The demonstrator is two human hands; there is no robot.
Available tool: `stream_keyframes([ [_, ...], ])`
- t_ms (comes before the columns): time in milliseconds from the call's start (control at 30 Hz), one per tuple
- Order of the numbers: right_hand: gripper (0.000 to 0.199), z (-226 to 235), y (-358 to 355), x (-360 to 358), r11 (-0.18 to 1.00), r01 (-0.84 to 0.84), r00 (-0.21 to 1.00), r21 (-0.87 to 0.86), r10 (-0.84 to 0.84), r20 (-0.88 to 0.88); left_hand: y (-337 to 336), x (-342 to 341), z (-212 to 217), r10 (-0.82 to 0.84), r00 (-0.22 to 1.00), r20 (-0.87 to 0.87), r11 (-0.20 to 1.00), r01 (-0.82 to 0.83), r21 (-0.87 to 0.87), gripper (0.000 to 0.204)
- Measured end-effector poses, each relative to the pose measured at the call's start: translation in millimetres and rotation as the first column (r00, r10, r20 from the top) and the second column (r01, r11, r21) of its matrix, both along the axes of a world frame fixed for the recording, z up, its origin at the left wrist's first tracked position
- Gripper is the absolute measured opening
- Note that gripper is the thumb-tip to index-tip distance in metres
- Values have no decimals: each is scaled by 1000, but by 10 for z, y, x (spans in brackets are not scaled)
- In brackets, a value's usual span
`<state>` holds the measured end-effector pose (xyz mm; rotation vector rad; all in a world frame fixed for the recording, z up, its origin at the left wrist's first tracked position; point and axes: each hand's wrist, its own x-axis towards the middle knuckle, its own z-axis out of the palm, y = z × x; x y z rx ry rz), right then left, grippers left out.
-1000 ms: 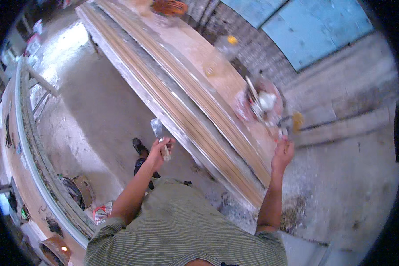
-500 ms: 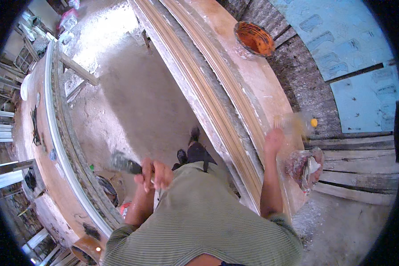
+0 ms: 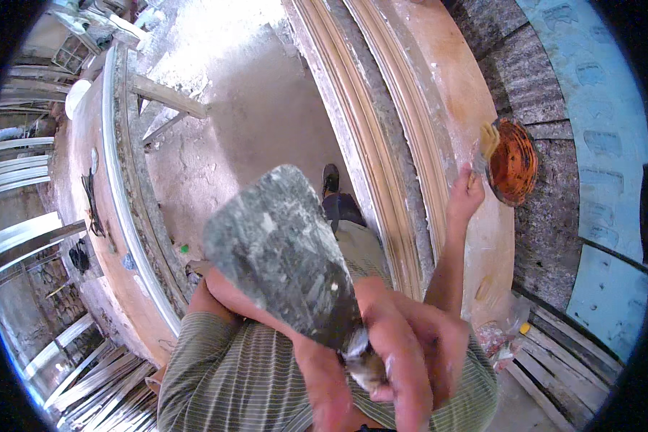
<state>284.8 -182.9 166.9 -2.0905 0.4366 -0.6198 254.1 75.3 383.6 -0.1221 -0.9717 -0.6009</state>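
Close in front of me, my left hand (image 3: 403, 345) is wrapped round the handle of a putty knife (image 3: 281, 255). Its broad, dark blade has rounded corners and pale smears, and tilts up to the left. Further out on the right, my right hand (image 3: 468, 191) grips a paintbrush (image 3: 490, 141) with tan bristles. The brush is at the left rim of an orange-brown bowl (image 3: 513, 164) with dark streaks; whether it touches the rim I cannot tell. Two long tan mouldings (image 3: 410, 101) run along the bench to the left of my right hand.
A clear bottle with a yellow cap (image 3: 525, 328) lies near the bench's near right end. Across the floor, a second bench (image 3: 86, 209) carries a white strip and black cable. Wooden strips (image 3: 86, 381) lie at lower left. Blue panels (image 3: 605, 180) stand at right.
My left hand has raised the putty knife from beside my waist to close before me. My right hand has moved away from the bottle and forward to the orange-brown bowl. The view has shifted.
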Motion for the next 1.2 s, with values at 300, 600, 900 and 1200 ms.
stream_keyframes([
  [300,39,134,603,1362,991,-67,983,115,85,-164,381,1203,166,-64,991,-117,998,60,-33,32],
  [600,41,77,1455,2289,997,63,987,-40,-68,-145,1413,2091,185,-179,975,-135,983,172,-62,26],
  [900,38,364,2309,3066,988,157,971,2,-154,-185,2414,3181,393,-218,971,-102,976,214,-49,22],
  [1200,18,1358,2596,4000,867,53,926,495,-228,302,2731,4415,519,-125,975,-182,990,136,48,18],
])
